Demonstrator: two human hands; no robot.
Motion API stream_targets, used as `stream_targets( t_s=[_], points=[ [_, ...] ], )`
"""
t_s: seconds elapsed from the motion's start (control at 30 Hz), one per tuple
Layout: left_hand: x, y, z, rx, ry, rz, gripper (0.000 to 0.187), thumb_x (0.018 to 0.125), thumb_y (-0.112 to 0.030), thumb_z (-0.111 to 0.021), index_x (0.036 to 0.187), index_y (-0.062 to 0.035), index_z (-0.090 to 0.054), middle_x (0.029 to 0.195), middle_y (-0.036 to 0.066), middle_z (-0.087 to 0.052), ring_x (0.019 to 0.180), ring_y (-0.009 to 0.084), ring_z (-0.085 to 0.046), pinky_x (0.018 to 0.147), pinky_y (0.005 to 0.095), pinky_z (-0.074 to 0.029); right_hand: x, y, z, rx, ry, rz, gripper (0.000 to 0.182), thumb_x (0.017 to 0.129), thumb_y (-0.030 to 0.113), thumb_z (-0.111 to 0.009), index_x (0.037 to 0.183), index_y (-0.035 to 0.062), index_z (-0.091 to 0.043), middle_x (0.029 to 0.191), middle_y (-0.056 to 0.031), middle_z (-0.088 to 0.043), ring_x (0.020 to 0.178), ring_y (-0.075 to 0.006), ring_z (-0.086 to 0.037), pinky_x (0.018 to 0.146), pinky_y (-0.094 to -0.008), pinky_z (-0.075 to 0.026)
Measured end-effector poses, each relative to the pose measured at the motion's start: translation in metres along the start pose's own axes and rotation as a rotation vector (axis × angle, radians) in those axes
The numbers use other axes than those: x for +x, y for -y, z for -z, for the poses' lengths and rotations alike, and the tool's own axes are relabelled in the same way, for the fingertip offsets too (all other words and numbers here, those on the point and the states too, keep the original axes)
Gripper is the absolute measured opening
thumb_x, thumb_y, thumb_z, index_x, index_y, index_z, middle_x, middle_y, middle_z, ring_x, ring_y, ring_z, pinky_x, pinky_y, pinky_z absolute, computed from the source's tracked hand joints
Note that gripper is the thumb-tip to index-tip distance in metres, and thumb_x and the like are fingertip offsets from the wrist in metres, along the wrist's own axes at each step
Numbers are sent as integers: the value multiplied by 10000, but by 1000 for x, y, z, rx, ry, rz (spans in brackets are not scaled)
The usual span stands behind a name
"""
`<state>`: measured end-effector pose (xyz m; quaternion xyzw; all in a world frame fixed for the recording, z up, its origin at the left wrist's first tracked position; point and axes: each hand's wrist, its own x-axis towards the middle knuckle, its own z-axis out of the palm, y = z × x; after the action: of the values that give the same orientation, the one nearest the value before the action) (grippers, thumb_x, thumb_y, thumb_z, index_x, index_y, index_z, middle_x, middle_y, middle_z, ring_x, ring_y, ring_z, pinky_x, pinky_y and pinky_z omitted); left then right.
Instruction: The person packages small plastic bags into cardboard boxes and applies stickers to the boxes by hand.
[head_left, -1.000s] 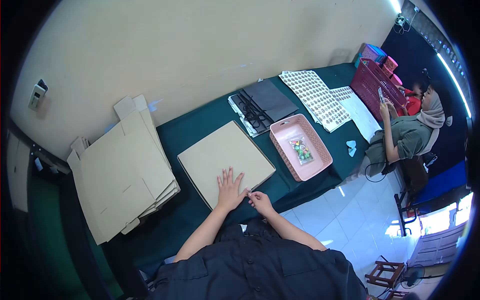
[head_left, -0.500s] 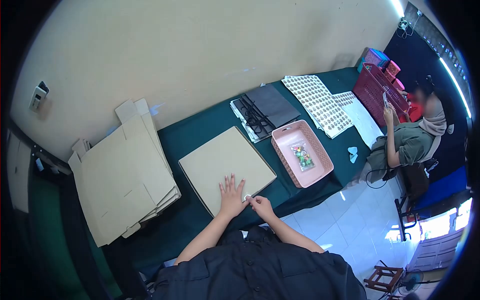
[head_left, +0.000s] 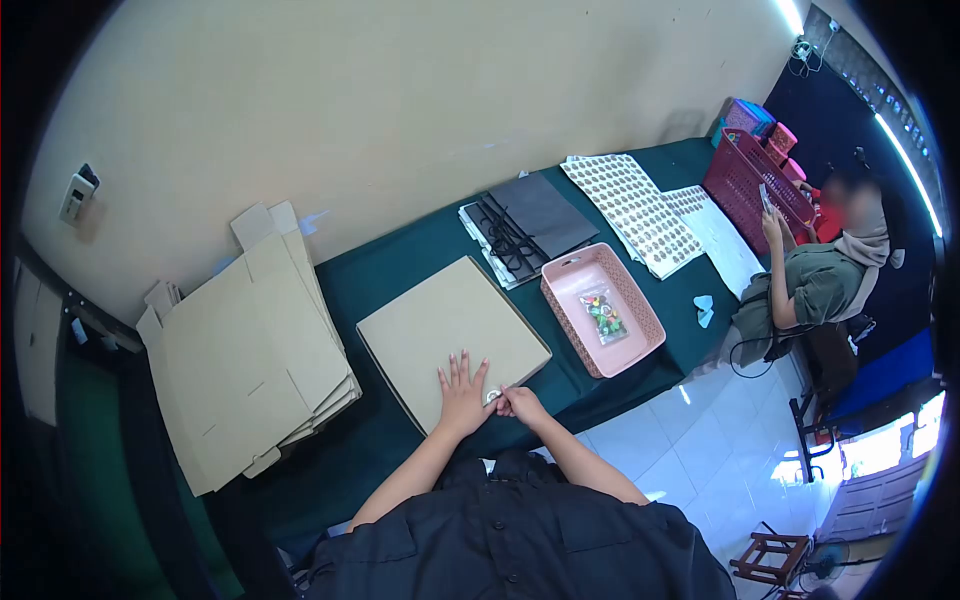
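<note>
A flat, closed brown cardboard box (head_left: 450, 325) lies on the dark green cloth in front of me. My left hand (head_left: 462, 402) rests flat on its lid near the front corner, fingers spread. At the box's front edge, beside my left thumb, is a small round white piece (head_left: 492, 397) that looks like a sticker. My right hand (head_left: 523, 405) is closed at that edge, fingers curled and their tips touching or right beside the white piece. Whatever the fingertips pinch is hidden.
Folded cardboard boxes (head_left: 250, 350) are stacked at left. A pink basket (head_left: 648, 345) holds a bag of colourful pieces (head_left: 602, 315). Behind are black paper bags (head_left: 545, 215) and sheets of round stickers (head_left: 635, 205). A maroon basket (head_left: 740, 180) and a seated person (head_left: 815, 280) are at right.
My right hand has shifted slightly, its fingers curling more at the box's edge. My left hand stays flat in place. The view has moved very slightly.
</note>
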<state>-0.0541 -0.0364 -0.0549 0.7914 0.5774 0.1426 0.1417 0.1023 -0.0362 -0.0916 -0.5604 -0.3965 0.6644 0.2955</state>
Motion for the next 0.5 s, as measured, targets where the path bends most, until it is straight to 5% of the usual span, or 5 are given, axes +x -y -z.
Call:
stream_targets(
  t_s=[0.13,0.2,0.3,0.5],
  points=[
    [-1,0,-3,-5,-55,-7,714,744,-350,-602,1353,-122,-305,1420,243,-130,1314,440,-94,1021,601,-73,0,-5,-1,-185,-15,88,413,857,356,-530,659,0,-595,612,-70,-599,568,-134,-561,549,-252,-439],
    [-2,0,-3,13,-48,-9,712,742,-342,-603,1351,-119,-308,1419,245,-131,1314,440,-95,1022,600,-73,-10,-3,-9,-530,-176,238,428,791,384,-609,669,-26,-601,604,-81,-604,568,-139,-575,548,-264,-451],
    [-2,0,-2,27,-41,-11,706,742,-328,-600,1348,-111,-311,1418,249,-130,1314,442,-95,1023,600,-75,-15,4,-14,-508,-241,187,457,728,410,-674,666,-38,-605,582,-85,-598,552,-137,-576,527,-264,-448],
    [-2,0,-4,41,-36,-21,688,755,-329,-582,1346,-103,-313,1414,255,-137,1310,450,-97,1016,610,-77,1,-18,-22,-322,-336,153,446,773,385,-642,598,-22,-590,555,-89,-587,522,-143,-567,507,-260,-441]
  ],
)
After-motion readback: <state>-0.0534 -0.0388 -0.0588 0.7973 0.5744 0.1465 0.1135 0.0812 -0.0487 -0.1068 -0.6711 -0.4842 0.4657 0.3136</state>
